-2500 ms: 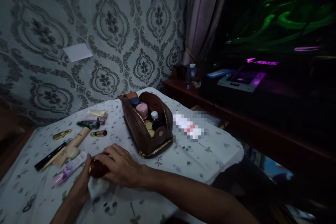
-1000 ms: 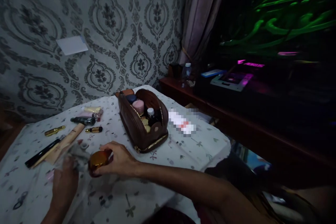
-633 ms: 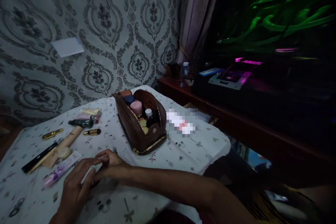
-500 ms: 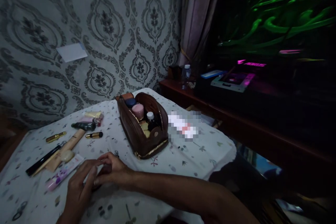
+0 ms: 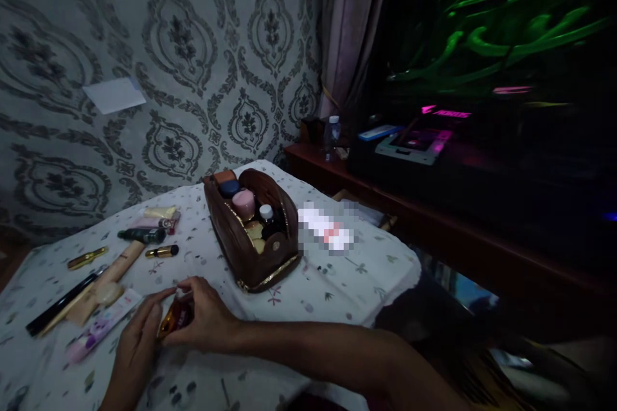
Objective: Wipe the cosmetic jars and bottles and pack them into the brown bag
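My right hand (image 5: 207,318) is closed around a small amber bottle (image 5: 169,323) with a dark label and a pale top. My left hand (image 5: 137,334) is beside the bottle, fingers stretched out and their tips close to its top; whether they touch it I cannot tell. Beyond my hands stands an unzipped brown cosmetic bag (image 5: 224,241). Inside it are a pink-lidded container (image 5: 243,204), a dark blue lid (image 5: 229,189) and a dark bottle with a white cap (image 5: 266,212). A purple-and-white tube (image 5: 103,326) lies left of my left hand.
On the patterned tablecloth (image 5: 337,298), at left, lie a gold tube (image 5: 87,258), a black-and-gold tube (image 5: 162,252), a dark green tube (image 5: 141,236), a round pale item (image 5: 110,294) and a long black item (image 5: 62,305). A blurred-out item (image 5: 328,228) lies right of the bag.
The amber bottle has come into view in my right hand; before, my fingers covered most of it. My left hand's fingers have drawn back from it. The view has shifted slightly right.
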Demonstrator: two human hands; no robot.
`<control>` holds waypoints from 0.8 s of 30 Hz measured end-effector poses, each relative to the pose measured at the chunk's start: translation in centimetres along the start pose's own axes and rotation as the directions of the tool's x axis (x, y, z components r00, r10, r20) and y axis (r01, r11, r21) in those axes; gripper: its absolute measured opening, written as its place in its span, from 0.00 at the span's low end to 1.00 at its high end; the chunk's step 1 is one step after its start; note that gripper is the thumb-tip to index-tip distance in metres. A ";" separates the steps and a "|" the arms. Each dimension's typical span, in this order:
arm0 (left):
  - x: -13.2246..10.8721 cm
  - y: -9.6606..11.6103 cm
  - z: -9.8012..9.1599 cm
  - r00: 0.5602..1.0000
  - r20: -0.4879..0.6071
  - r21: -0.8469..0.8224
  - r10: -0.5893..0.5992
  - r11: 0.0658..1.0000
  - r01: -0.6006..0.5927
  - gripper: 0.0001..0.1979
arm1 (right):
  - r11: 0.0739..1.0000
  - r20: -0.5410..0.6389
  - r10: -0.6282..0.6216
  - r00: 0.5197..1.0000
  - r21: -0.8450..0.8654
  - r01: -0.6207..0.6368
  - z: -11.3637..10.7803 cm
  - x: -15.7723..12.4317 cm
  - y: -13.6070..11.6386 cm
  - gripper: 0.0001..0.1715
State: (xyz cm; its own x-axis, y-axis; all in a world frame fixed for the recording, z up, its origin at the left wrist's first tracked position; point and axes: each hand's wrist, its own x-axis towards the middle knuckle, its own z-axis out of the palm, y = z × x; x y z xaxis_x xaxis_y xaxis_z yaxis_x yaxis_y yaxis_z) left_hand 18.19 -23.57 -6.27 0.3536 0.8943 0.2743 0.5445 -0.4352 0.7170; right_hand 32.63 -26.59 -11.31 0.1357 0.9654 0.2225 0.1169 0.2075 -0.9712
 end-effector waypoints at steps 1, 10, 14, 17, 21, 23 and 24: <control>0.0 -0.5 0.1 0.999 0.021 0.031 0.047 0.998 -0.047 0.23 | 0.999 0.022 0.013 1.000 -0.050 -0.011 -0.3 -0.1 -0.5 0.51; -0.1 -0.9 -0.5 0.942 0.161 0.235 0.293 0.916 -0.325 0.20 | 0.971 0.169 -0.034 0.985 -0.227 0.072 -1.2 -0.6 -2.2 0.45; -0.4 -0.8 -0.9 0.957 0.156 0.246 0.245 0.929 -0.278 0.23 | 0.957 0.262 -0.045 0.964 -0.265 0.117 -1.3 -0.5 -2.2 0.46; -0.4 -0.9 -1.2 0.981 0.139 0.243 0.136 0.955 -0.167 0.23 | 0.932 0.287 -0.081 0.954 -0.316 0.175 -1.4 -0.4 -2.1 0.50; -0.4 -0.3 -1.3 0.997 0.067 0.130 0.035 0.991 -0.043 0.23 | 0.890 0.317 -0.116 0.941 -0.388 0.240 -1.5 -0.5 -2.4 0.34; -0.3 0.1 -1.2 0.998 0.056 0.068 0.012 0.998 -0.015 0.22 | 0.902 0.289 -0.094 0.953 -0.380 0.204 -1.6 -0.6 -2.8 0.27; -0.3 0.3 -1.1 0.999 0.042 0.049 0.007 0.999 -0.009 0.21 | 0.914 0.256 -0.067 0.964 -0.371 0.162 -1.6 -0.7 -3.0 0.27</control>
State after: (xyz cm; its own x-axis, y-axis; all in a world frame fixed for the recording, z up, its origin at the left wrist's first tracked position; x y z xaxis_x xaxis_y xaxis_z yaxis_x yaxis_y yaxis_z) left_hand 17.41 -23.84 -5.45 0.3888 0.8861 0.2523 0.5778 -0.4478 0.6824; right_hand 33.76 -28.13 -8.42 -0.1285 0.9575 0.2582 0.4938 0.2876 -0.8207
